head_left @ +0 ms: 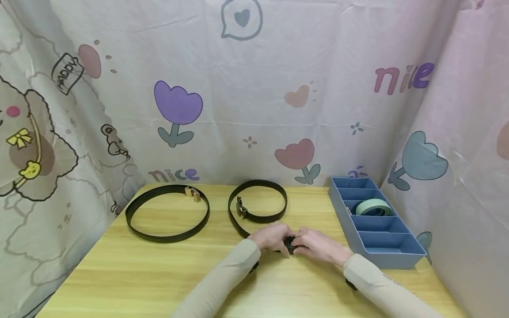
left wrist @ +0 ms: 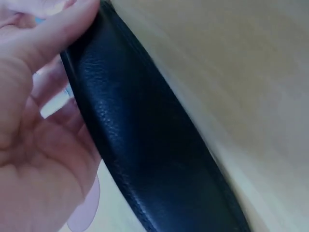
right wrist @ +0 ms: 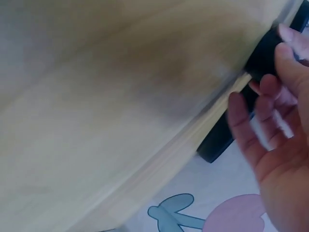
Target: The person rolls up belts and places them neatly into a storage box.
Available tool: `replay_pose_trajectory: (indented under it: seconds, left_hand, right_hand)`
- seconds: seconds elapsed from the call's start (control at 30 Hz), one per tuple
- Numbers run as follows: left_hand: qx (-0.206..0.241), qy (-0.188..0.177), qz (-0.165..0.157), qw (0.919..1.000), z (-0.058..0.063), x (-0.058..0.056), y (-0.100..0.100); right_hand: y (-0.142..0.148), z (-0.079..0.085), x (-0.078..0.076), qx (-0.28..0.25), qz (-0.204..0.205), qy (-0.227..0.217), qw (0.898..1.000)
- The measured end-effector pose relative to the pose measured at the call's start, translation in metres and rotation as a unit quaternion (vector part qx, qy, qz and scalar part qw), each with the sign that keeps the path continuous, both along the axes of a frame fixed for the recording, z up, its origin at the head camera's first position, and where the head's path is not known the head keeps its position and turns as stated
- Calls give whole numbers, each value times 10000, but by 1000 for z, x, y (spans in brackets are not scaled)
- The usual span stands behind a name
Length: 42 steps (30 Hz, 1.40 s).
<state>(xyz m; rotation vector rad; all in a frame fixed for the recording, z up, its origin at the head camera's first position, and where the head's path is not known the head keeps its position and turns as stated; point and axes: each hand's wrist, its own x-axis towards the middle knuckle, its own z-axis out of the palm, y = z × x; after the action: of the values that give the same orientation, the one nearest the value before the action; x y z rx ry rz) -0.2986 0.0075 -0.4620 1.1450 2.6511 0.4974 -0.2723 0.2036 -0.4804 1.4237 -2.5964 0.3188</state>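
Observation:
A black leather belt (head_left: 264, 218) stands on edge on the wooden table, its far part curving in a loop with a dark metal buckle (head_left: 241, 208). Its near end is wound into a small roll (head_left: 291, 248) between both hands. My left hand (head_left: 273, 236) pinches the belt beside the roll; in the left wrist view the thumb lies along the top edge of the broad black strap (left wrist: 130, 121). From the other side my right hand (head_left: 320, 245) grips the roll, with thumb and fingertips on the black coil (right wrist: 264, 55) in the right wrist view. The fingers partly hide the roll.
Another black belt (head_left: 169, 239) with a gold buckle (head_left: 192, 193) lies looped on the left of the table (head_left: 159, 282). At the right stands a blue-grey divided box (head_left: 391, 260); a rolled light green belt (head_left: 374, 204) sits in its middle compartment. Patterned cloth (head_left: 246, 88) hangs behind and at the sides.

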Motion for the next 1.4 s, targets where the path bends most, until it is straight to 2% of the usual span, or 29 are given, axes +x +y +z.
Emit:
replay_pose_trajectory:
  seconds: [0.17,0.23,0.3,0.4,0.57,0.63,0.7,0.8,0.93,1.03,1.1,1.2,1.33,1.4]
  left_hand:
    - [-140,486,683,9964,2,6,9]
    - [-185,674,829,9941,1,9,11]
    - [-198,872,832,9925,0,10,13]
    - [-45,889,595,9943,-3,9,10]
    - [116,329,-190,9992,-5,1,1]
    - [91,125,-300,9994,-4,0,-1]
    - [47,84,-172,9998,-3,0,-2]
    - [105,147,336,9993,-1,4,-1]
    - [365,489,969,9934,-4,12,2]
    - [490,779,1124,9894,-6,15,4]
    - [527,836,1167,9882,-8,15,5]
    - [493,610,1056,9913,-8,13,3]
    - [316,283,331,9986,-8,9,-3]
    - [169,204,-34,9996,-8,7,-6]
  right_hand:
    - [-4,3,8,215,-731,-54,9971]
    - [-6,4,9,281,-901,-24,9955]
    - [-7,6,9,313,-940,22,9951]
    - [-7,8,5,350,-785,-23,9963]
    - [-5,12,-1,547,-351,129,9978]
    - [-5,13,-1,654,-300,205,9972]
    - [-4,14,-1,685,-314,169,9970]
    - [-6,15,1,609,-436,-94,9972]
    - [-14,17,8,372,-813,-413,9951]
    - [-20,18,14,209,-1080,-513,9926]
    - [-21,18,15,154,-1149,-558,9917]
    - [-19,17,12,138,-1029,-619,9927]
    - [-13,16,4,267,-641,-448,9966]
    - [-10,16,0,365,-462,-374,9976]
